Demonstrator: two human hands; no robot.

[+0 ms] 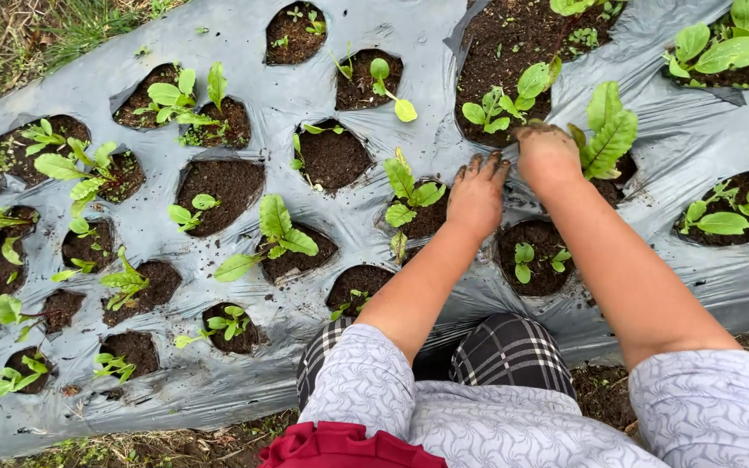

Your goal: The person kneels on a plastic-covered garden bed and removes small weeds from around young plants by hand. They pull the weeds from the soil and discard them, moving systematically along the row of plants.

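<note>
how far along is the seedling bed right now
Done: most holes in the grey plastic sheet hold leafy seedlings. In hand: the soiled left hand and right hand press at the sheet beside a seedling. Left: one hole looks nearly bare.

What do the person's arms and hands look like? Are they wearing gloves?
No gloves. Both hands, left hand and right hand, are bare and smeared with dark soil. The forearms are bare too. Pale grey sleeves with a faint swirly pattern are pushed up near the elbows.
</note>
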